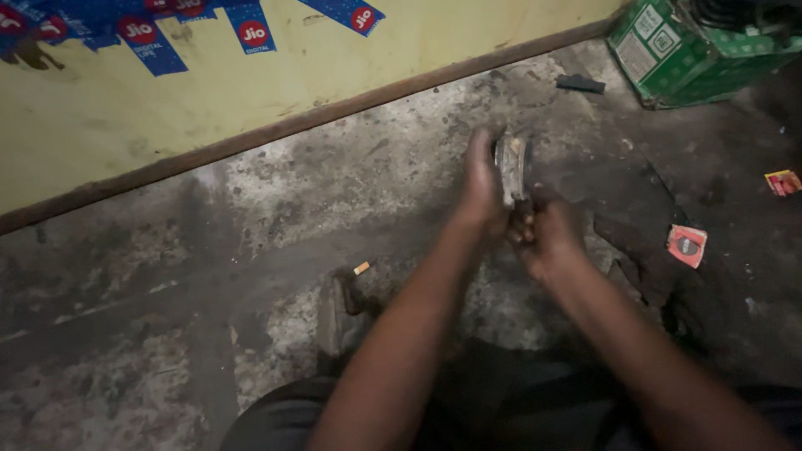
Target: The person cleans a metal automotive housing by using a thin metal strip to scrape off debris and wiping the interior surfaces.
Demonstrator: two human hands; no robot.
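The left hand (483, 188) is extended upward with fingers straight, its palm pressed flat against one face of a worn metal part (511, 167). The part is grey, dull and pitted, roughly oblong with a rounded upper end, and stands on edge between the two hands above the floor. The right hand (545, 230) is clenched around the lower end of the part, knuckles up, with the fingers curled tight; the exact finger contact is lost in shadow. Both forearms run diagonally from the lower frame edge and converge at the part, wrists close together.

Below the hands lies a concrete floor (376, 167), rough, cracked and stained dark with oil in patches. Near the left forearm a second dark metal piece (334, 313) stands on the floor, with a small orange scrap (362, 268) just beside it. The floor between the hands and the wall is open.

A brown skirting strip (276, 129) bounds the floor along a yellow wall (209, 92) bearing blue stickers (150, 42). At the upper right a green cardboard box (677, 54) sits on the floor, a small black block (580, 83) near it. Two red packets (687, 245) (783, 182) lie well apart from the right hand.
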